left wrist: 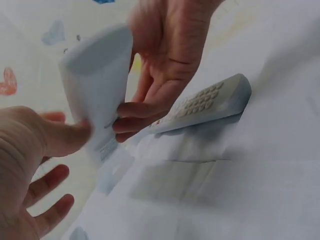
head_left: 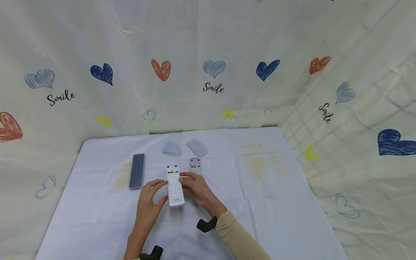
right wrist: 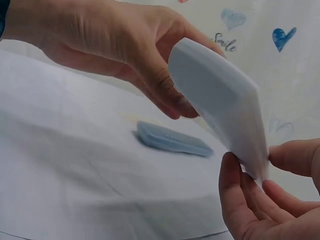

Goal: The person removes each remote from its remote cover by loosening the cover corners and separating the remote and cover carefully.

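A white remote control (head_left: 176, 189) is held up off the table between both hands, its button side facing the head camera. My left hand (head_left: 148, 207) pinches its left edge between thumb and index finger; the other fingers spread loose in the left wrist view. On the opposite edge, my right hand (head_left: 197, 189) grips the remote with thumb and fingertips, as the right wrist view also shows. The plain back of this remote (left wrist: 97, 82) faces the left wrist camera. Beneath the right hand lies a second light remote control (head_left: 195, 164), partly hidden by that hand.
A dark grey remote control (head_left: 137, 171) lies to the left of the hands. Two pale translucent pieces (head_left: 171, 148) rest near the back of the white-covered table (head_left: 276, 216). Behind and to the right hang curtains (head_left: 182, 101) printed with hearts.
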Demonstrator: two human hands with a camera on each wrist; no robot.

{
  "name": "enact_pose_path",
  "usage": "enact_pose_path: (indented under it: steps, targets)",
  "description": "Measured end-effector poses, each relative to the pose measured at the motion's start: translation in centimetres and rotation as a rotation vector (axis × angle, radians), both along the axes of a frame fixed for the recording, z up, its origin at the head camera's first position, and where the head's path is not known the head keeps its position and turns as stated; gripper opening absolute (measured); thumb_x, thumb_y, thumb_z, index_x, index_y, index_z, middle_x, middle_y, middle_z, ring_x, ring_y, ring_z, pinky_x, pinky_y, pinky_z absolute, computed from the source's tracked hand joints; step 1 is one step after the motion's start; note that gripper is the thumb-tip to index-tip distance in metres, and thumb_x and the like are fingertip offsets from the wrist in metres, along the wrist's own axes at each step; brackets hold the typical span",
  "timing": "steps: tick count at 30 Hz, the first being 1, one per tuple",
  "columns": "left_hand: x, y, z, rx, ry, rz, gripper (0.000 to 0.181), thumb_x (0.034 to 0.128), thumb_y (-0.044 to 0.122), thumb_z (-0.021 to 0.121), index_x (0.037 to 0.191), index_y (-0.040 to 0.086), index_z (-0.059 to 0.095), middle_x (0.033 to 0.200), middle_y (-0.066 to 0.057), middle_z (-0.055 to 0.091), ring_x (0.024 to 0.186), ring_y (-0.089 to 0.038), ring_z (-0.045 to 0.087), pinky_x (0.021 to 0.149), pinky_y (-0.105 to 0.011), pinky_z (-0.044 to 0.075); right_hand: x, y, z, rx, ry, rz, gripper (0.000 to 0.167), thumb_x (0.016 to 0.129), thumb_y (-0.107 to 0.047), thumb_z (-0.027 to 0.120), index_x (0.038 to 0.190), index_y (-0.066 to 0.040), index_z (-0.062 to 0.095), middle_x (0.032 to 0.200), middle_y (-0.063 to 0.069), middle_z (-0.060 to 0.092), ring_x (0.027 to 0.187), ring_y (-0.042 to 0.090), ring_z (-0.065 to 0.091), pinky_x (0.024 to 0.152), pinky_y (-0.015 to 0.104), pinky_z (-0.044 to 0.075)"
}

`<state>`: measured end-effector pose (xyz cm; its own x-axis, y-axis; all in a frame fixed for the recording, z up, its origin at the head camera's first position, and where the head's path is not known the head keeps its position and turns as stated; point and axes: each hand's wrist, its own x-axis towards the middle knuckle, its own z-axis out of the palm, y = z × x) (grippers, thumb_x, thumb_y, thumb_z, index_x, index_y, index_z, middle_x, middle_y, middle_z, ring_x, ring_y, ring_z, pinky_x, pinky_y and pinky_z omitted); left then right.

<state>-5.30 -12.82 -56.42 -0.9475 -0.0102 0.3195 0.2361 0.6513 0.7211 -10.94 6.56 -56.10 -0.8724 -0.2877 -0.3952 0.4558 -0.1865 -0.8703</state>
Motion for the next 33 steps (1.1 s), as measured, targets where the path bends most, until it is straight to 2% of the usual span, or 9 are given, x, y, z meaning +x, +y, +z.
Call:
enact_pose_path:
  steps: [3, 5, 8, 12, 15, 18, 22, 26, 33]
  targets:
    - [0.1, -0.1, 0.2, 0.096, -0.146, 0.060, 0.044, 0.0937, 0.001, 0.075, 0.135, 0.015, 0.068, 0.136, -0.003, 0.064, 0.123, -0.023, 0.061, 0.102, -0.042, 0.054, -0.2, -0.7, -0.3, 0.023, 0.039, -0.043, 0.045, 0.102, -0.017, 0.066, 0.143, -0.002, 0.057, 0.132, 0.018, 0.070, 0.100, 0.015, 0.071, 0.087, 0.032, 0.060]
    - [0.0, -0.1, 0.2, 0.161, -0.238, 0.081, 0.037, 0.1027, 0.009, 0.066, 0.140, 0.013, 0.064, 0.140, -0.006, 0.063, 0.121, -0.024, 0.063, 0.099, -0.046, 0.057, -0.4, -1.2, -0.4, 0.033, 0.067, -0.073, 0.044, 0.102, -0.015, 0.066, 0.142, -0.001, 0.057, 0.130, 0.019, 0.071, 0.097, 0.012, 0.071, 0.085, 0.032, 0.061]
    - [-0.4, 0.0, 0.1, 0.223, -0.351, 0.102, 0.039, 0.1075, 0.019, 0.060, 0.146, 0.012, 0.058, 0.144, -0.009, 0.061, 0.121, -0.026, 0.064, 0.099, -0.046, 0.058, -0.7, -2.1, -0.5, 0.053, 0.118, -0.112, 0.043, 0.102, -0.011, 0.066, 0.142, 0.000, 0.056, 0.131, 0.021, 0.070, 0.095, 0.012, 0.071, 0.084, 0.032, 0.061]
    - [-1.2, 0.1, -0.6, 0.257, -0.434, 0.132, 0.044, 0.1058, 0.022, 0.063, 0.148, 0.012, 0.055, 0.145, -0.012, 0.061, 0.121, -0.029, 0.066, 0.090, -0.029, 0.058, -1.3, -3.4, -1.2, 0.107, 0.194, -0.156, 0.043, 0.099, -0.007, 0.067, 0.140, 0.001, 0.058, 0.130, 0.023, 0.070, 0.099, 0.016, 0.072, 0.084, 0.038, 0.063]
    - [-1.9, 0.0, -1.3, 0.270, -0.455, 0.153, 0.045, 0.1038, 0.019, 0.066, 0.147, 0.011, 0.057, 0.146, -0.014, 0.061, 0.118, -0.029, 0.067, 0.080, -0.018, 0.053, -1.9, -4.2, -2.2, 0.192, 0.242, -0.178, 0.040, 0.098, -0.006, 0.068, 0.137, -0.001, 0.061, 0.127, 0.021, 0.071, 0.100, 0.019, 0.073, 0.083, 0.040, 0.064]
    - [-2.6, -0.2, -2.1, 0.264, -0.447, 0.169, 0.044, 0.1024, 0.016, 0.067, 0.145, 0.010, 0.059, 0.144, -0.015, 0.063, 0.115, -0.030, 0.068, 0.075, -0.016, 0.051, -2.5, -4.8, -3.0, 0.343, 0.305, -0.170, 0.037, 0.098, -0.009, 0.069, 0.135, -0.004, 0.063, 0.124, 0.017, 0.072, 0.100, 0.021, 0.074, 0.082, 0.037, 0.063]
    - [-3.2, -0.3, -3.1, 0.234, -0.414, 0.186, 0.042, 0.1005, 0.012, 0.068, 0.142, 0.007, 0.061, 0.139, -0.017, 0.065, 0.110, -0.031, 0.069, 0.074, -0.017, 0.052, -2.9, -5.5, -3.2, 0.540, 0.405, -0.128, 0.037, 0.100, -0.012, 0.067, 0.136, -0.005, 0.063, 0.123, 0.015, 0.072, 0.103, 0.023, 0.075, 0.083, 0.032, 0.062]
    - [-3.6, -0.1, -3.8, 0.207, -0.405, 0.218, 0.042, 0.0989, 0.010, 0.070, 0.140, 0.006, 0.063, 0.137, -0.016, 0.067, 0.108, -0.029, 0.069, 0.074, -0.017, 0.051, -3.1, -5.9, -3.3, 0.656, 0.468, -0.097, 0.037, 0.101, -0.010, 0.064, 0.137, -0.002, 0.063, 0.120, 0.015, 0.073, 0.104, 0.023, 0.075, 0.084, 0.031, 0.061]
    - [-3.9, 0.3, -4.1, 0.123, -0.386, 0.248, 0.041, 0.0958, 0.005, 0.072, 0.136, 0.002, 0.066, 0.127, -0.018, 0.071, 0.102, -0.029, 0.068, 0.074, -0.026, 0.050, -3.3, -6.5, -3.9, 0.876, 0.559, -0.076, 0.035, 0.101, -0.011, 0.064, 0.135, -0.001, 0.066, 0.109, 0.010, 0.074, 0.089, 0.014, 0.067, 0.078, 0.024, 0.055]
